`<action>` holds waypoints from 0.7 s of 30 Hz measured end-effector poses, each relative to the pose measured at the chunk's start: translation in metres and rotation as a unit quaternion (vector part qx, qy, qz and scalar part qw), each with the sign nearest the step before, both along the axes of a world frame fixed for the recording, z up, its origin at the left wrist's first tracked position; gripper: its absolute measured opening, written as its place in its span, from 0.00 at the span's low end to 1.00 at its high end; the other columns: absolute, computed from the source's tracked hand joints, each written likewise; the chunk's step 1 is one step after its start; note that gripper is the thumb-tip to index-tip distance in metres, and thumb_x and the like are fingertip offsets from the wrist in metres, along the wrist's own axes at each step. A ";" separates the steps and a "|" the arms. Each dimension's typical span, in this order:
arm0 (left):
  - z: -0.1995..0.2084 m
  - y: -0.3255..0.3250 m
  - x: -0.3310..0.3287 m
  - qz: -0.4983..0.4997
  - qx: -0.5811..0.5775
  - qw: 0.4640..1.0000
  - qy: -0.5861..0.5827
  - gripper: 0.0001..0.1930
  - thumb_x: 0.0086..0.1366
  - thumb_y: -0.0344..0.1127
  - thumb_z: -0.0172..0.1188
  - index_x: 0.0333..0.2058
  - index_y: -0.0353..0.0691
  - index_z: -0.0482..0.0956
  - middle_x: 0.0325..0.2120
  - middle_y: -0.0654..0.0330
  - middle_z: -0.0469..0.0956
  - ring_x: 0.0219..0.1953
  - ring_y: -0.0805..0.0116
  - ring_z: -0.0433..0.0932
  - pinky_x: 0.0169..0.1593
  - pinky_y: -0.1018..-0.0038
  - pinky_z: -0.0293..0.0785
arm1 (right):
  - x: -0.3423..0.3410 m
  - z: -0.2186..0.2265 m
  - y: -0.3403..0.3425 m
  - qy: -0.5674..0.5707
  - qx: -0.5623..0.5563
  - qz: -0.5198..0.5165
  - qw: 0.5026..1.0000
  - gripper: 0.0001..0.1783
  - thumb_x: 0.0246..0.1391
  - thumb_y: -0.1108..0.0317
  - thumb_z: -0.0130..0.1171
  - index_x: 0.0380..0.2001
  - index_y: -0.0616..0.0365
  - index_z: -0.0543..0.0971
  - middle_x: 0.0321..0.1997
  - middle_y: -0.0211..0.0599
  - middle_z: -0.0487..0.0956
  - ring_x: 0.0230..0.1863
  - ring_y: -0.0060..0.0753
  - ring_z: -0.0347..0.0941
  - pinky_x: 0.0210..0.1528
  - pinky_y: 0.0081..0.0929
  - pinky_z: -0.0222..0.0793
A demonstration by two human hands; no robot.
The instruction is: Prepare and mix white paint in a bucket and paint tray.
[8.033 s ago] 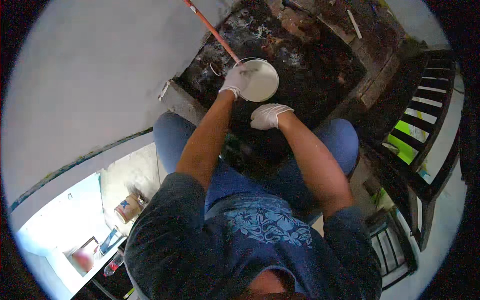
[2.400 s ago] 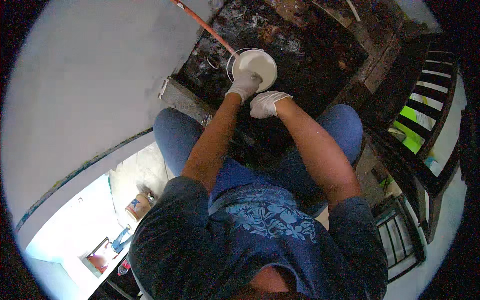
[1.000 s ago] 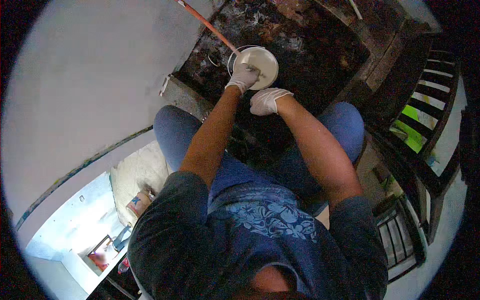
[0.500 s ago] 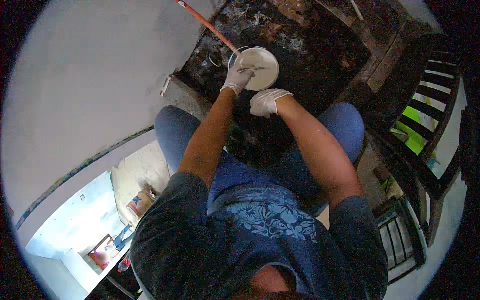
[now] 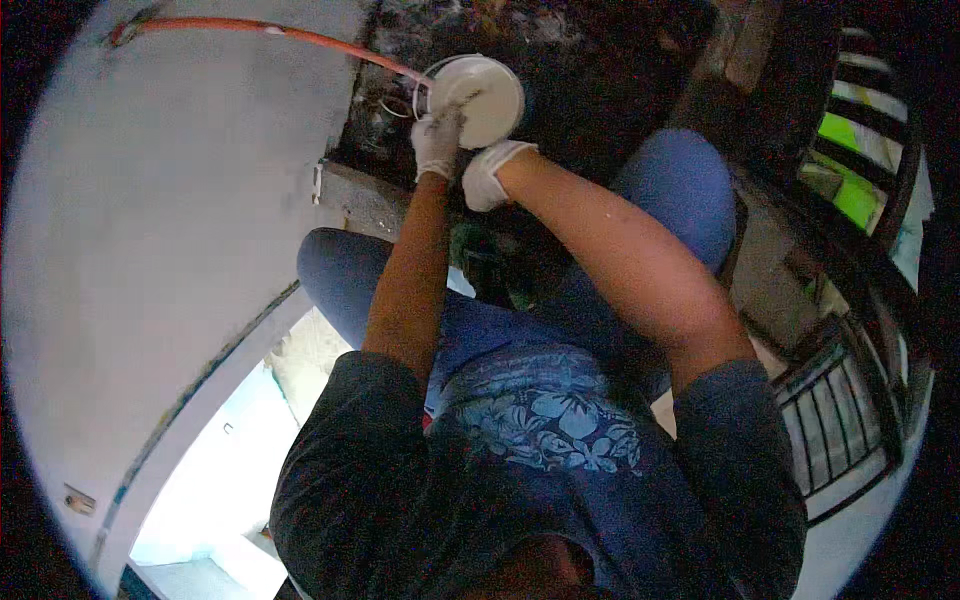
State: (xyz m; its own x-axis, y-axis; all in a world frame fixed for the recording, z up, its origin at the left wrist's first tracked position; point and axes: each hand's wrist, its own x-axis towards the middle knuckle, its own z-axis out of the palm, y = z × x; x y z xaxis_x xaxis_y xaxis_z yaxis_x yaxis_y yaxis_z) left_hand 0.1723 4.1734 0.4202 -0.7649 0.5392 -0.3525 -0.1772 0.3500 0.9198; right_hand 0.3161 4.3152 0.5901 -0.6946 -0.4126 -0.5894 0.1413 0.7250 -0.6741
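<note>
A round white bucket (image 5: 497, 88) holds a pale, cream-coloured liquid and stands at the top middle. My left hand (image 5: 437, 147), in a pale glove, reaches over its near-left rim with the fingers bent. A dark, blurred streak (image 5: 468, 99) lies by those fingertips on the liquid; what it is, I cannot make out. Just below the bucket is my right hand (image 5: 487, 178), gloved and curled closed, its fingers turned away from view. An orange pole (image 5: 330, 40) runs from the bucket's far-left rim toward the upper left; whether a hand touches it is unclear.
A pale wall (image 5: 190, 200) rises on my left, with a low concrete ledge (image 5: 365, 195) at its end. The ground (image 5: 590, 70) beyond is dark and stained. My knees frame the work. A dark slatted wooden bench (image 5: 860, 130) and a barred frame (image 5: 830, 425) are at right.
The view has turned, so the bucket sits farther left and higher, and the pole lies flatter with more of its length showing. My right hand has come closer to the left one.
</note>
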 end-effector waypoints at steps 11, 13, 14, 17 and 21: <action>0.013 0.061 0.033 -0.025 -0.046 0.988 -0.143 0.12 0.56 0.33 0.60 0.35 0.30 0.81 0.27 0.53 0.82 0.28 0.68 0.80 0.33 0.73 0.74 | 0.001 -0.029 0.023 -0.029 0.004 0.022 0.999 0.23 0.48 0.58 0.51 0.48 0.51 0.78 0.54 0.41 0.75 0.53 0.44 0.72 0.51 0.46 0.68; 0.022 0.057 0.032 -0.006 -0.045 0.999 0.018 0.10 0.56 0.28 0.60 0.35 0.28 0.81 0.27 0.57 0.81 0.27 0.75 0.78 0.31 0.77 0.73 | 0.002 -0.011 0.023 -0.035 -0.005 0.028 0.999 0.23 0.48 0.58 0.50 0.48 0.51 0.78 0.53 0.41 0.75 0.53 0.45 0.72 0.51 0.47 0.68; 0.030 0.048 0.021 -0.007 -0.070 0.997 0.037 0.10 0.56 0.30 0.59 0.35 0.30 0.81 0.27 0.55 0.82 0.27 0.73 0.78 0.32 0.74 0.74 | 0.003 -0.010 0.019 -0.035 -0.008 0.028 0.999 0.23 0.48 0.58 0.50 0.48 0.51 0.78 0.53 0.41 0.75 0.53 0.45 0.72 0.51 0.47 0.68; 0.050 0.055 0.013 -0.207 -0.297 0.905 0.223 0.12 0.56 0.33 0.58 0.35 0.32 0.82 0.27 0.54 0.82 0.26 0.71 0.79 0.34 0.73 0.74 | 0.006 -0.018 0.015 -0.063 -0.011 0.009 0.998 0.23 0.48 0.59 0.50 0.48 0.52 0.78 0.53 0.41 0.76 0.53 0.46 0.72 0.50 0.47 0.68; 0.030 0.044 0.008 -0.217 -0.258 0.940 0.052 0.12 0.57 0.38 0.59 0.36 0.37 0.83 0.27 0.53 0.82 0.27 0.68 0.80 0.34 0.73 0.74 | 0.009 -0.010 0.017 -0.021 -0.021 0.046 0.998 0.23 0.49 0.61 0.48 0.47 0.55 0.78 0.52 0.43 0.76 0.52 0.44 0.73 0.51 0.43 0.68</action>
